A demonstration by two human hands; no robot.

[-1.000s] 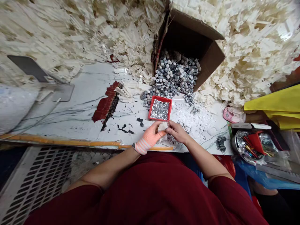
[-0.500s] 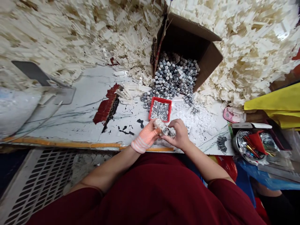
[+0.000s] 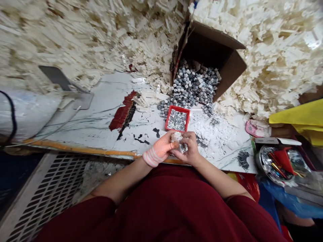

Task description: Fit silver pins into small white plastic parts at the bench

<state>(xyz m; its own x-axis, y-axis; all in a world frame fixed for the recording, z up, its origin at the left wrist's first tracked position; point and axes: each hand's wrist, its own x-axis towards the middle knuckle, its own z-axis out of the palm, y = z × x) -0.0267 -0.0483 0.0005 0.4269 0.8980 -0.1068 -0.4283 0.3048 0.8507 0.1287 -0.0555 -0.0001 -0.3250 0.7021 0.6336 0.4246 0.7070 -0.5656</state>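
My left hand (image 3: 161, 150), in an orange striped glove, is closed on a small white plastic part (image 3: 176, 136) at the table's near edge. My bare right hand (image 3: 188, 150) is closed against the same part, fingers pinched on it from the right; something small and metallic shows between the fingers. Just beyond the hands sits a red tray (image 3: 178, 120) full of small shiny metal pieces. Behind it an open cardboard box (image 3: 228, 72) lies tipped, spilling several grey cylindrical parts (image 3: 193, 86) onto the table.
Huge heaps of white plastic parts (image 3: 101, 37) fill the back. The worn white table (image 3: 101, 114) has red and black chipped patches. A scatter of tiny white bits (image 3: 217, 132) lies right of the tray. A round tin of tools (image 3: 277, 159) and yellow sheet (image 3: 300, 117) sit right.
The hands stay together on the white part, shifting it slightly between the fingers. The view has shifted, so everything sits a little to the right.
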